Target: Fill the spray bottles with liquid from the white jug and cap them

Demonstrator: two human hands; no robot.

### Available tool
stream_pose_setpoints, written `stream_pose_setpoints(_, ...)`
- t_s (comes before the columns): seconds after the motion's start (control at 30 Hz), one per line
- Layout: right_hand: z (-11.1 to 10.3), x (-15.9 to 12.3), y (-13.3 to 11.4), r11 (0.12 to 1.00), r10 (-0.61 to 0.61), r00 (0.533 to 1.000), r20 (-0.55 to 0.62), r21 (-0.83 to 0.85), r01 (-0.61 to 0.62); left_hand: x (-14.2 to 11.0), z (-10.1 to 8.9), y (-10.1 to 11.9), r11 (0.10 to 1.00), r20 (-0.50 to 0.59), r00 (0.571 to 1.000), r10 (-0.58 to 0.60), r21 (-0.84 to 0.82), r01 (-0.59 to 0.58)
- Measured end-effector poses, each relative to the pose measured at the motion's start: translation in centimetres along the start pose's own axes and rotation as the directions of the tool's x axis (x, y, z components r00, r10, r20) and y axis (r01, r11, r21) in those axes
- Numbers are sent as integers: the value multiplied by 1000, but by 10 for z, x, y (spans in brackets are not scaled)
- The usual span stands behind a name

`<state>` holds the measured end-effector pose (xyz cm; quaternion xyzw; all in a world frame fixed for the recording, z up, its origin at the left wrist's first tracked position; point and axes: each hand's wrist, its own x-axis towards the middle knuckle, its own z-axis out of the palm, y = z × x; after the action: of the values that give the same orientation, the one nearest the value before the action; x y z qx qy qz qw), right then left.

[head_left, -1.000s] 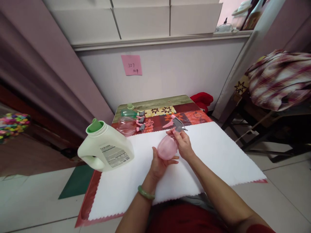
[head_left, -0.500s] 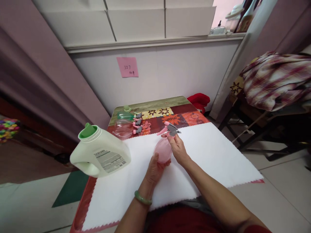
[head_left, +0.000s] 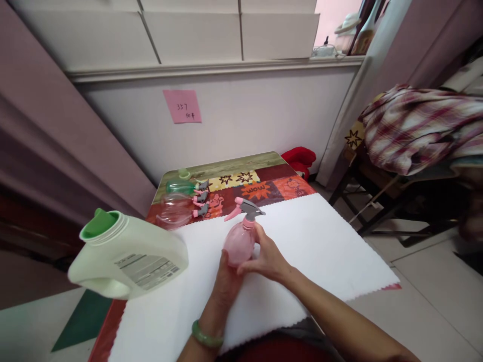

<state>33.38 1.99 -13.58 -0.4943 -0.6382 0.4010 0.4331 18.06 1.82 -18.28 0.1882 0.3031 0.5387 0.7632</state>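
Observation:
A pink translucent spray bottle [head_left: 238, 244] with a grey and pink trigger head [head_left: 247, 208] stands nearly upright over the white mat. My left hand [head_left: 227, 276] wraps the lower left of its body, thumb in front. My right hand [head_left: 266, 256] grips the right side of the body, its thumb low and its fingers behind the bottle below the neck. Left of my hands is a large pale-green jug [head_left: 147, 256] with a green spout [head_left: 98, 223] and a side handle. Farther back, two pink spray bottles [head_left: 175, 206] and a green one [head_left: 180, 186] lie on their sides.
A white scalloped mat [head_left: 313, 241] covers the near part of the patterned table [head_left: 260, 161]. The wall [head_left: 241, 110] rises behind, bearing a pink note [head_left: 182, 106]. To the right, plaid cloth [head_left: 418, 125] hangs over dark furniture. A small green cap [head_left: 184, 173] sits at the table's far left.
My right hand has moved from the trigger head and neck down to the bottle's body. The bottle has turned more upright. The whole view has shifted, so the jug appears farther left and nearer.

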Motion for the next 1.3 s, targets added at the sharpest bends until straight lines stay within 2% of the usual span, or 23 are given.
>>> stream_pose_setpoints(0.07, -17, -3, 20, 987, -61, 998, -27, -152, 56, 1, 1, 1, 1000, -48, 999, -5, 8, 6)
stream_pose_setpoints(0.13, -45, 3, 45, 929, -62, 992, -106, -370, 19, 2, 3, 1, 1000, -89, 996, -9, 28, 12)
stream_pose_setpoints(0.23, -101, 26, 83, 746, 73, 954, -289, -620, -245, 4, 8, 3, 998, -115, 993, -21, 51, 27)
stream_pose_setpoints(0.3, -139, 44, 107, 609, 167, 916, -366, -692, -388, 5, 12, 3, 998, -136, 990, -23, 50, 30)
stream_pose_setpoints(0.37, -170, 58, 129, 498, 235, 881, -411, -728, -472, 5, 16, 3, 999, -156, 988, -19, 48, 26)
stream_pose_setpoints(0.43, -190, 67, 146, 417, 278, 873, -401, -769, -485, 5, 19, 2, 998, -166, 986, -10, 56, 19)
stream_pose_setpoints(0.53, -204, 73, 164, 359, 302, 884, -358, -816, -453, 5, 22, -2, 997, -183, 983, 14, 83, 1)
stream_pose_setpoints(0.7, -209, 78, 173, 351, 294, 898, -326, -837, -419, 9, 26, -9, 996, -196, 980, 41, 92, -24)
stream_pose_setpoints(0.9, -216, 86, 179, 389, 267, 910, -318, -828, -404, 14, 29, -14, 996, -184, 981, 57, 71, -45)
stream_pose_setpoints(0.97, -216, 87, 177, 420, 184, 922, -342, -820, -388, 14, 30, -14, 997, -179, 982, 57, 58, -47)
stream_pose_setpoints(1.03, -211, 84, 167, 485, 10, 925, -380, -807, -337, 13, 30, -14, 998, -170, 984, 52, 45, -45)
stream_pose_setpoints(1.1, -195, 75, 149, 602, -151, 908, -392, -765, -230, 12, 31, -13, 999, -158, 987, 42, 32, -38)
stream_pose_setpoints(1.13, -182, 69, 137, 685, -175, 911, -374, -710, -159, 12, 31, -13, 999, -152, 988, 36, 25, -33)
stream_pose_setpoints(1.17, -167, 61, 123, 781, -143, 926, -350, -615, -112, 12, 33, -13, 999, -143, 989, 33, 21, -31)
stream_pose_setpoints(1.23, -128, 42, 93, 952, 18, 975, -223, -294, -85, 13, 37, -14, 999, -120, 992, 36, 18, -34)
stream_pose_setpoints(1.27, -108, 33, 78, 990, 95, 988, -122, -88, -106, 15, 40, -15, 999, -104, 994, 42, 21, -41)
stream_pose_setpoints(1.3, -89, 25, 64, 985, 137, 990, -26, 113, -134, 17, 44, -15, 998, -74, 996, 51, 32, -49)
